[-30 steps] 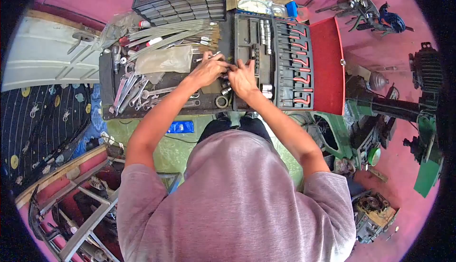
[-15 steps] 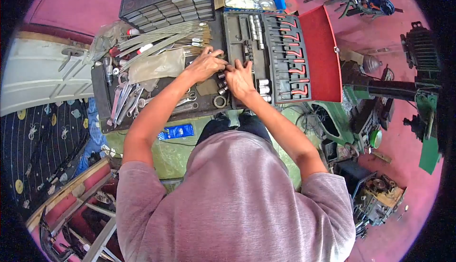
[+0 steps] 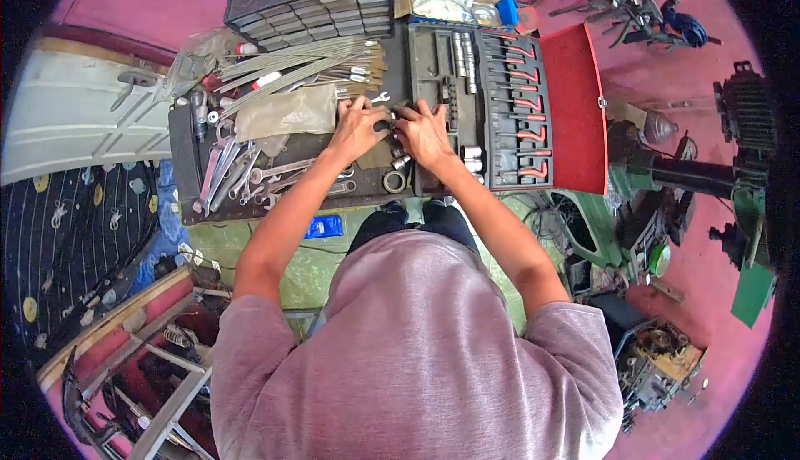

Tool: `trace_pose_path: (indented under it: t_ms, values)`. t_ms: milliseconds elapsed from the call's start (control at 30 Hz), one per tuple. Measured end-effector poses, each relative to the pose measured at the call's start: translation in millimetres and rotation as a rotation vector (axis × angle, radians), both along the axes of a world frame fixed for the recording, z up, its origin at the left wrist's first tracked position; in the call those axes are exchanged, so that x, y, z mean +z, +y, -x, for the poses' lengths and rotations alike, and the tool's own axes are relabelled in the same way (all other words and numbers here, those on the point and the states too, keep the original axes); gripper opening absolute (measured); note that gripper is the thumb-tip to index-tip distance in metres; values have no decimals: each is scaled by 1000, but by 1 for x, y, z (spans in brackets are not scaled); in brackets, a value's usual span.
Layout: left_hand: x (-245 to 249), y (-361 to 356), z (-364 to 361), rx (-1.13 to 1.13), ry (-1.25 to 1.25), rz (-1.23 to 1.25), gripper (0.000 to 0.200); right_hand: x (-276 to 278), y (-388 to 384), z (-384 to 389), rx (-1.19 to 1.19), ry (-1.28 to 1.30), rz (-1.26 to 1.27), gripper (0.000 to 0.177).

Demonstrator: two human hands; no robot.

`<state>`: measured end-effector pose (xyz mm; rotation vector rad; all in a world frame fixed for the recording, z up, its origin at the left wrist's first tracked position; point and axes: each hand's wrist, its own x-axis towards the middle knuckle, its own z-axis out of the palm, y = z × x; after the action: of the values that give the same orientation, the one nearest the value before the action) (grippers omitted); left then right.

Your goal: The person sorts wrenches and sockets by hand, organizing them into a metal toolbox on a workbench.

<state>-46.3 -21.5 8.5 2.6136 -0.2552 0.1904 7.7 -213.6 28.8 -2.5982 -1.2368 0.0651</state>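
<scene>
My left hand (image 3: 357,133) is over the middle of the workbench, its fingers curled round a small dark socket (image 3: 382,125). Close beside it, my right hand (image 3: 425,137) bends over the left edge of the black tool tray (image 3: 427,172); what its fingertips pinch is hidden. Below and between the hands lie metal sockets (image 3: 402,162) and a metal ring (image 3: 394,182). A small open-end wrench (image 3: 381,98) rests just beyond my left fingers. Inside the tray, a rail of dark sockets (image 3: 451,103) stands near my right fingertips, with shiny sockets (image 3: 472,160) to the right.
Red-handled tools (image 3: 531,102) fill the right part of the tray, beside the red lid (image 3: 575,110). Wrenches (image 3: 225,172), long metal strips (image 3: 292,68) and a plastic bag (image 3: 287,114) cover the left bench. Behind stand a drawer cabinet (image 3: 312,10) and a cardboard box (image 3: 404,0).
The view has shifted, so the bench sits slightly lower and further right. My hands have moved slightly apart, and a dark socket and the small wrench now show by my left fingers.
</scene>
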Motion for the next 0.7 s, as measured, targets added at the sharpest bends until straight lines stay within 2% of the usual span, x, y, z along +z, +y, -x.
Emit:
trace_pose_path:
  t_ms: [167,267,467,567,700]
  values:
    - [-8,-5,3,85,-56,25,23,-6,1,-22,53,31,-48,16]
    - [-12,-4,2,123,15,79,26,-2,2,-30,83,53,47,17]
    - [-8,-7,-6,113,-46,45,27,4,-7,-40,184,77,-96,22]
    - [10,-15,-20,123,-74,99,27,14,-22,-49,118,72,-206,31]
    - [33,-34,-51,66,-169,92,25,37,-49,-71,101,-76,-273,26]
